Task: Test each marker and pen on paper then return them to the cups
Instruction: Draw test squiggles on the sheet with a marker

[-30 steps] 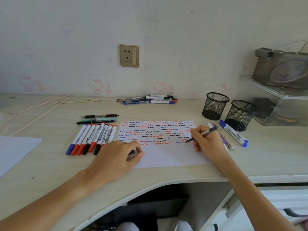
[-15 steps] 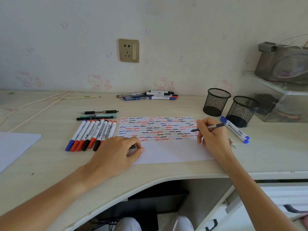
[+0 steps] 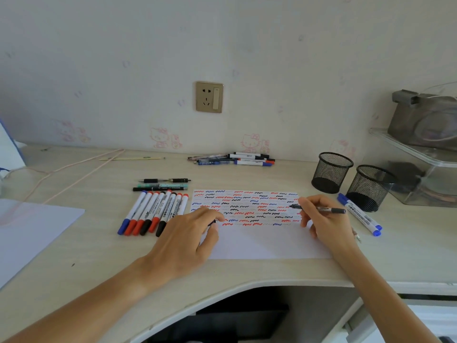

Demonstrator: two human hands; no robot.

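A white sheet of paper [image 3: 259,243] covered in red, blue and black squiggles lies in front of me. My right hand [image 3: 324,221] pinches a black pen [image 3: 329,209] lying almost level, its tip pointing left just above the sheet's right edge. On the paper's left edge rests my left hand [image 3: 188,236], fingers curled round a small dark cap [image 3: 214,222] that is mostly hidden. Two black mesh cups [image 3: 331,172] [image 3: 368,188] stand at the right. A row of several markers [image 3: 155,211] lies left of the paper.
Three pens [image 3: 163,184] lie above the marker row, and a heap of pens and markers [image 3: 235,159] lies by the wall. Two blue-capped markers [image 3: 359,216] lie beside the nearer cup. Another sheet [image 3: 29,231] sits far left, and a clear shelf [image 3: 420,164] far right. Thin cables [image 3: 74,174] cross the desk.
My right hand has lifted the pen off the last row of squiggles, moved up and right, and turned the pen nearly level. The left hand stays on the paper.
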